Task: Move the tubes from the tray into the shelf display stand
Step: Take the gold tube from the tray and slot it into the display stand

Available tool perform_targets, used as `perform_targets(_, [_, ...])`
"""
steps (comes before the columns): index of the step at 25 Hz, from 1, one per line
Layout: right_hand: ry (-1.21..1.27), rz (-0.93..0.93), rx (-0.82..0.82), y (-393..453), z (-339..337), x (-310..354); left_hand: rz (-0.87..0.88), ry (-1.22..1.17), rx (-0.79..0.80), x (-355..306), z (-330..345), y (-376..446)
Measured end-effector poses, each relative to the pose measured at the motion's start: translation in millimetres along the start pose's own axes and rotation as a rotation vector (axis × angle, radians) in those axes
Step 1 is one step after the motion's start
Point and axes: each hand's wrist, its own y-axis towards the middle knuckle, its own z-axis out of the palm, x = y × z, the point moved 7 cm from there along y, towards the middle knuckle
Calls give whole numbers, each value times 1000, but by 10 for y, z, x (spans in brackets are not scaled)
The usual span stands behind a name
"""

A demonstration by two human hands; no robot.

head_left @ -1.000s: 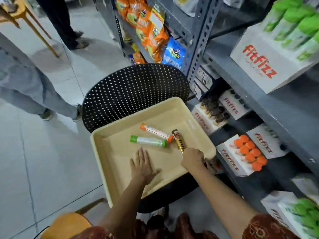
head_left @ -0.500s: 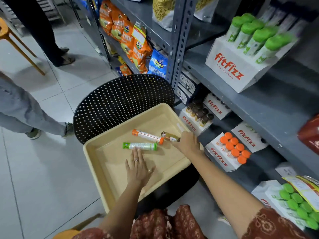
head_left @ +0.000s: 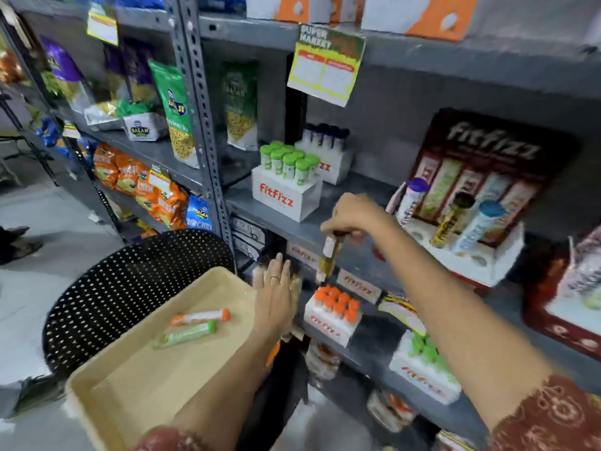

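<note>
My right hand (head_left: 353, 213) is raised in front of the middle shelf and grips a gold-brown tube (head_left: 329, 258) by its top, so the tube hangs down. The dark display stand (head_left: 468, 203) with a white holed base sits to the right on that shelf, with three tubes standing in it. My left hand (head_left: 276, 292) hovers flat and open over the right edge of the beige tray (head_left: 130, 385). An orange-capped tube (head_left: 201, 317) and a green tube (head_left: 185, 334) lie side by side in the tray.
The tray rests on a black perforated chair (head_left: 130, 288). White boxes of green-capped tubes (head_left: 286, 177) and orange-capped tubes (head_left: 335, 309) sit on the shelves. Snack bags (head_left: 143, 187) fill the left shelving. A price sign (head_left: 325, 66) hangs above. A person's foot (head_left: 16, 239) shows at far left.
My right hand has lifted the gold-brown tube out of the tray and up toward the middle shelf. My left hand has left the tray floor and moved right. The view tilted upward.
</note>
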Motion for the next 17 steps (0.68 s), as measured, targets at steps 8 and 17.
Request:
perform_targets(8, [260, 300, -174, -1113, -1114, -1612, 425, -158, 6, -2187, 93, 38])
perform_targets(17, [264, 465, -367, -1884, -1536, -2954, 681, -164, 155, -3672, 739, -276])
